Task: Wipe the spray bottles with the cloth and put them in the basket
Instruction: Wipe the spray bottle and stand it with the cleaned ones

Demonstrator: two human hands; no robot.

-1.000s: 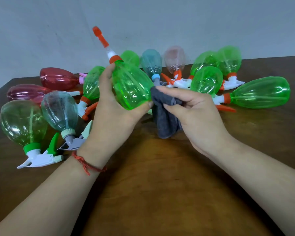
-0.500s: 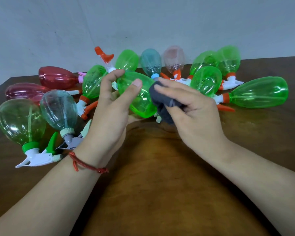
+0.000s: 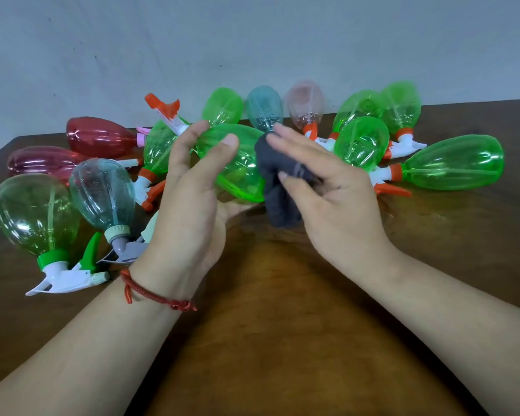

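Note:
My left hand (image 3: 189, 211) holds a bright green spray bottle (image 3: 237, 163) above the table, thumb over its top and fingers under it. The bottle lies tilted, its white and orange trigger head (image 3: 165, 111) pointing up and to the left. My right hand (image 3: 327, 193) holds a dark grey cloth (image 3: 278, 181) bunched against the bottle's right end, thumb pressed on the cloth. No basket is in view.
Several spray bottles lie in an arc behind my hands on the brown wooden table (image 3: 282, 310): red ones (image 3: 99, 136) at far left, pale green (image 3: 33, 214) and blue-grey (image 3: 102, 193) at left, green ones (image 3: 454, 163) at right. A grey wall stands behind.
The held bottle tipped from near upright to lying sideways, nozzle swinging down and left. My left hand shifted its grip over the top, and the cloth rose against the bottle's base.

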